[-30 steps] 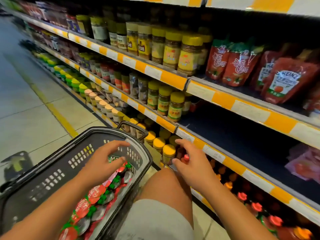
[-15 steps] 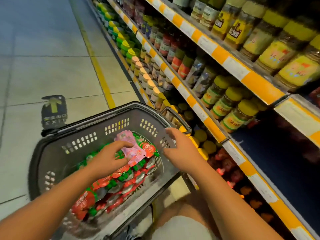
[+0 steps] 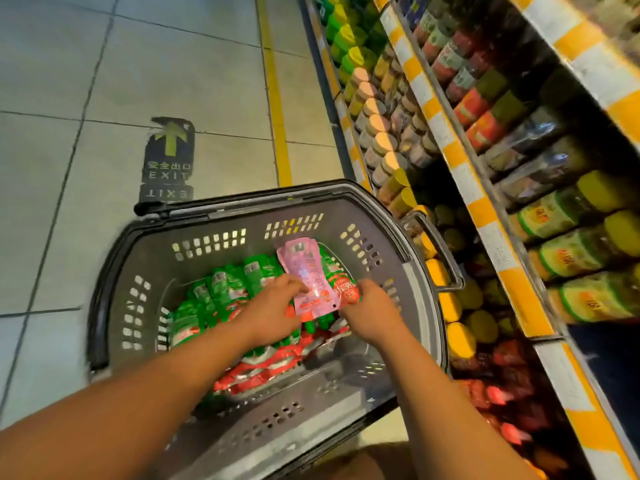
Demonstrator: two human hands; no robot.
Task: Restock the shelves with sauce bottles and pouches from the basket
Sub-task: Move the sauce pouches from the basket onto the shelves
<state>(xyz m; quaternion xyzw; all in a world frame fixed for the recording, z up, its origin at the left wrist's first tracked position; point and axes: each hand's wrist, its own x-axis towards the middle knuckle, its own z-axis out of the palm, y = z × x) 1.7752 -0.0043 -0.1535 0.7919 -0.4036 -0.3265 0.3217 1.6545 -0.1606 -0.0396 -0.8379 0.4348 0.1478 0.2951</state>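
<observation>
Both hands reach into the grey basket (image 3: 214,216): left hand (image 3: 273,311) pinches the pink pouch (image 3: 308,278), right hand (image 3: 372,311) grips a red sauce pouch (image 3: 346,289).

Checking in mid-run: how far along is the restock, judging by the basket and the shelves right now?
Early, it seems. Done: nothing here shows any newly placed stock. In hand: the left hand holds a pink pouch over the basket, and the right hand grips a red pouch. Left: a heap of red-and-green pouches remains in the basket, bound for the shelves.
</observation>
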